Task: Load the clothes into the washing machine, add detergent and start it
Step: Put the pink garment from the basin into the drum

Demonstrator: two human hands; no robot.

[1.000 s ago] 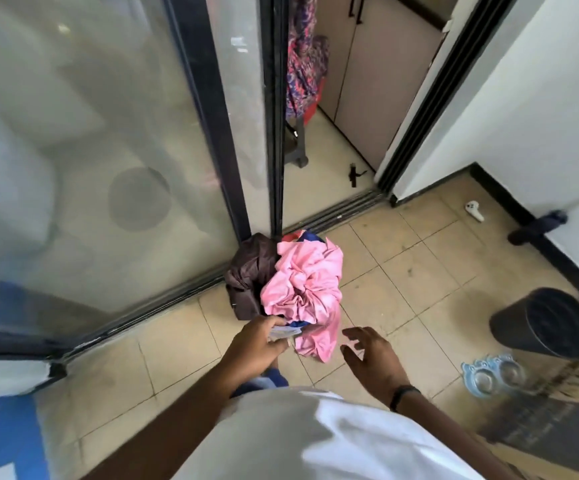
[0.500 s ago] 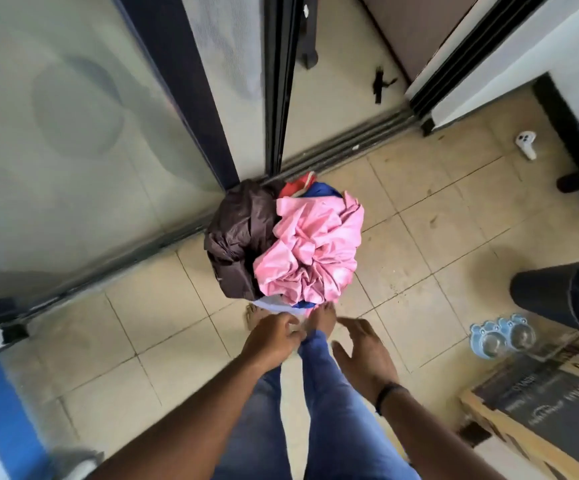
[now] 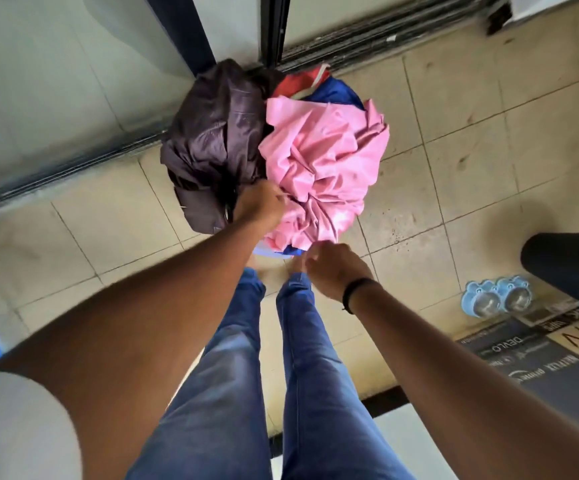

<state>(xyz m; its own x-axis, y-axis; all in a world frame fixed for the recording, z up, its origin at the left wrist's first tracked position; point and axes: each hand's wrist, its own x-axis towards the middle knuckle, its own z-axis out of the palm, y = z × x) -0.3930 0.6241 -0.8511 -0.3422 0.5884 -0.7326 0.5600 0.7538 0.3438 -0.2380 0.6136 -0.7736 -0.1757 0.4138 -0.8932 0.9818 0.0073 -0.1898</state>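
Observation:
A heap of clothes sits on the tiled floor by the sliding glass door: a dark brown garment (image 3: 212,140) on the left, a crumpled pink garment (image 3: 322,164) on the right, and red and blue cloth (image 3: 319,86) behind. A pale blue rim (image 3: 267,252) peeks out under the heap. My left hand (image 3: 258,207) is pushed into the seam between the brown and pink garments and grips cloth there, its fingertips hidden. My right hand (image 3: 333,268) hovers at the heap's near edge, fingers loosely curled and holding nothing. No washing machine or detergent is in view.
The sliding door track (image 3: 367,39) runs behind the heap. A black cylindrical bin (image 3: 568,268) stands at the right, with a small blue double pet bowl (image 3: 496,297) and a printed cardboard box (image 3: 541,358) beside it. My jeans-clad legs are directly below the heap.
The camera has tilted down and closer over the heap. My left hand moved up from the heap's lower rim into the clothes. My right hand came in to the heap's near edge.

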